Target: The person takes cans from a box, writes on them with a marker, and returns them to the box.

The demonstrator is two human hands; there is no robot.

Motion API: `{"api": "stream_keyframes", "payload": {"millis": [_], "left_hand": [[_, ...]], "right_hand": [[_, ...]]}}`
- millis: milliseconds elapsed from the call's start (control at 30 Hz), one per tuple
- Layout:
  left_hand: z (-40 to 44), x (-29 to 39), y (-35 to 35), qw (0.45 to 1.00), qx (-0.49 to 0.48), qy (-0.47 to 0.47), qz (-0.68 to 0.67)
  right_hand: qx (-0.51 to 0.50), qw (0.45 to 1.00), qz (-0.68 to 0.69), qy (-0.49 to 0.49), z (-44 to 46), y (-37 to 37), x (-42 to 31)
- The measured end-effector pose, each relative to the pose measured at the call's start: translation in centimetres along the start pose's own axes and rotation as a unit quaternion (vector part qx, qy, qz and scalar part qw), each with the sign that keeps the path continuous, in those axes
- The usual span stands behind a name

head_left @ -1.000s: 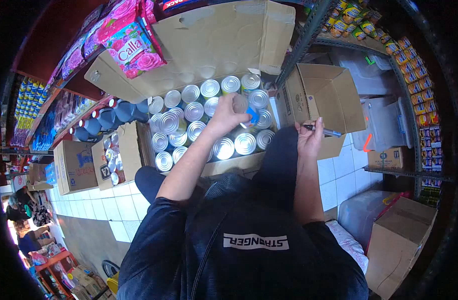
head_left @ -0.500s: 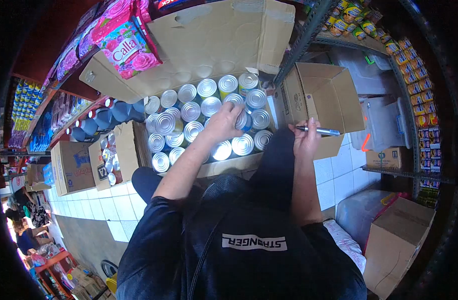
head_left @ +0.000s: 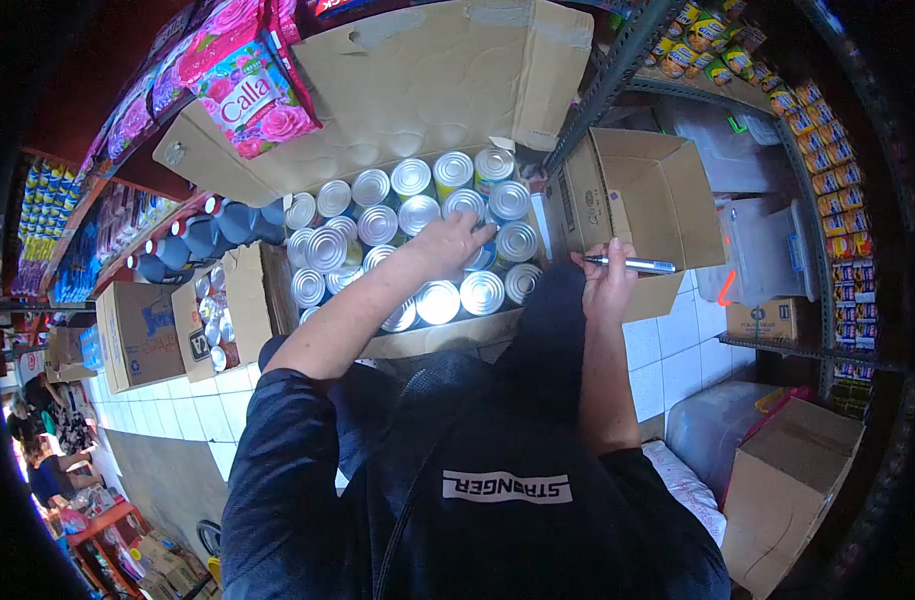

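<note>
My left hand (head_left: 452,246) is over the rows of metal cans (head_left: 439,301) packed in a large open cardboard box (head_left: 408,345). Its fingers are apart and rest on or just above the lids near the middle right. A can with a blue label (head_left: 482,258) shows beside the fingertips; part of it and the thumb are hidden. My right hand (head_left: 608,287) is raised to the right of the box, closed around a marker pen (head_left: 633,264) that points right.
An open cardboard box (head_left: 668,190) stands at the right, beside a metal shelf post (head_left: 618,85). Pink Calla packs (head_left: 258,100) hang over the upper left. Dark bottles (head_left: 203,238) and a smaller box of cans (head_left: 240,310) are at the left.
My left hand has shifted slightly right across the lids, and its elbow has swung outward to the left. The marker stays in my right hand.
</note>
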State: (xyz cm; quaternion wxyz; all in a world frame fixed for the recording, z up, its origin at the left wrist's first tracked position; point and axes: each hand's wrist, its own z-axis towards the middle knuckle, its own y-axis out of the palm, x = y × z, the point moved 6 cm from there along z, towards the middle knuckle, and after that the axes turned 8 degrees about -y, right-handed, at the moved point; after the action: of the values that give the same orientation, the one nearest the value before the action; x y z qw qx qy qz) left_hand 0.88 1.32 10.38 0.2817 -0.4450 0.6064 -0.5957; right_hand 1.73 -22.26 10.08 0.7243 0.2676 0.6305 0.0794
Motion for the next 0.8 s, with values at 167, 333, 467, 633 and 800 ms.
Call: {"api": "stream_keyframes", "payload": {"millis": [167, 333, 467, 633, 800], "left_hand": [[0.6, -0.1, -0.1, 0.998, -0.059, -0.002, 0.023], [1.8, 0.7, 0.0, 0.992, -0.092, -0.006, 0.081], [2.0, 2.1, -1.5, 0.989, -0.095, -0.004, 0.112], [2.4, 2.4, -1.6, 0.992, -0.100, 0.000, 0.070], [1.9, 1.6, -1.4, 0.997, -0.031, 0.074, -0.014]], "right_hand": [[-0.026, 0.999, -0.025, -0.008, 0.0, -0.3, 0.4], [-0.035, 0.999, -0.035, -0.016, 0.0, 0.2, 0.4], [-0.048, 0.997, -0.060, -0.023, 0.1, -0.4, 0.9], [-0.049, 0.995, -0.078, -0.026, -0.1, 0.1, 0.6], [-0.058, 0.996, -0.058, -0.030, -0.1, 0.2, 0.7]]}}
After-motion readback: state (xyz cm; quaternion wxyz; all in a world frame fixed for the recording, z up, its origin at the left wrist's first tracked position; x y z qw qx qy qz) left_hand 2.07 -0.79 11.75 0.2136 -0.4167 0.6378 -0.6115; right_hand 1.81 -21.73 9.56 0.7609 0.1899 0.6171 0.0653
